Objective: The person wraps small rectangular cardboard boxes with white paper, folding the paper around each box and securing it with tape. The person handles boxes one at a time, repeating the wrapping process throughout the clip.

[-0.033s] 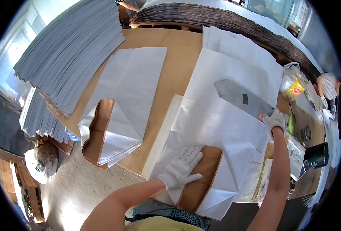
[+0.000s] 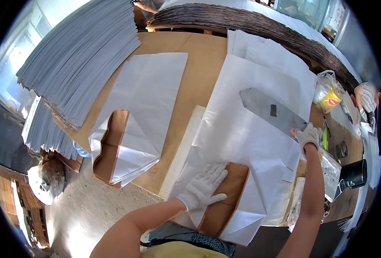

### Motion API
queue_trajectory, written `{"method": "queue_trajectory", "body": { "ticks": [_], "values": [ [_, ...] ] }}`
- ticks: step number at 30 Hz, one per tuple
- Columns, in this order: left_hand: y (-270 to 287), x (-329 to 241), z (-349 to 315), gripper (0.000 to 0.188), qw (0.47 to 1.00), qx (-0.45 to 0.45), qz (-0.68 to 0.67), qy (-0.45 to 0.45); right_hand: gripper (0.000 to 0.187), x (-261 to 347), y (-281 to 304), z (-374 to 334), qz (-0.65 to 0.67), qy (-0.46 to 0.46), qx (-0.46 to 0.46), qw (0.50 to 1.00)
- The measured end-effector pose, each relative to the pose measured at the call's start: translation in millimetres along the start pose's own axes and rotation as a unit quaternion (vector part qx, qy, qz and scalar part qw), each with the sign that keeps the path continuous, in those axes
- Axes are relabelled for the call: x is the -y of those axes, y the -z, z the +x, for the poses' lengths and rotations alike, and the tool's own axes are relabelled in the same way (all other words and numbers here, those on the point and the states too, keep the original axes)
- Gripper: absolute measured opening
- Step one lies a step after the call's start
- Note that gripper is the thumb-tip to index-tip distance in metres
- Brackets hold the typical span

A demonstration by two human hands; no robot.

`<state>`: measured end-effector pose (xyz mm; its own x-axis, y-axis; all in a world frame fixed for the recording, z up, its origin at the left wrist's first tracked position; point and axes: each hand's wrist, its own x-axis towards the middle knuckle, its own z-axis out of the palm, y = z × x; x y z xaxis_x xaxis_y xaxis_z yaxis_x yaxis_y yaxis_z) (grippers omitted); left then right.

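My left hand [image 2: 203, 185], in a white knit glove, lies flat with fingers spread on a white paper sack [image 2: 242, 142]. Its fingertips reach the brown folded-open end [image 2: 227, 193] of that sack. At the right, my gloved right hand [image 2: 309, 134] grips the near corner of a flat grey plate [image 2: 265, 105] with a pointed far end and a small dark patch. The plate rests on the white sack. Left of these, another stack of white sacks [image 2: 149, 94] has its brown-lined end [image 2: 111, 146] folded open.
Tall piles of white sheets [image 2: 78, 56] stand at the far left. A long brown-edged stack [image 2: 242, 23] runs along the back. At right are a plastic bag [image 2: 328, 92], a green knife-like tool [image 2: 325, 137] and a black mug [image 2: 354, 173]. Another person's gloved hand [image 2: 367, 99] shows beyond.
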<state>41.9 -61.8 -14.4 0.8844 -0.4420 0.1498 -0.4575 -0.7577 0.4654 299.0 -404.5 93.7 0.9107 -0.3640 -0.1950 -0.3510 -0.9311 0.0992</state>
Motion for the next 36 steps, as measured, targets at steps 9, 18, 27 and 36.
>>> {"method": "queue_trajectory", "body": {
  "ticks": [9,18,27,36],
  "values": [
    [14,-3,-17,0.078,0.997,0.058,0.014,0.056,0.047,-109,-49,-108,0.638,0.052,-0.024,0.768],
    [23,16,-88,0.066,0.993,-0.042,-0.029,0.107,0.029,-163,-131,-249,0.519,0.008,0.125,0.845],
    [60,79,-61,0.041,0.986,0.023,-0.097,-0.132,0.022,-88,-145,-247,0.405,0.068,0.060,0.910],
    [59,80,-57,0.022,0.980,0.099,-0.097,-0.145,0.026,-79,-148,-256,0.165,0.251,-0.059,0.952]
  ]
}}
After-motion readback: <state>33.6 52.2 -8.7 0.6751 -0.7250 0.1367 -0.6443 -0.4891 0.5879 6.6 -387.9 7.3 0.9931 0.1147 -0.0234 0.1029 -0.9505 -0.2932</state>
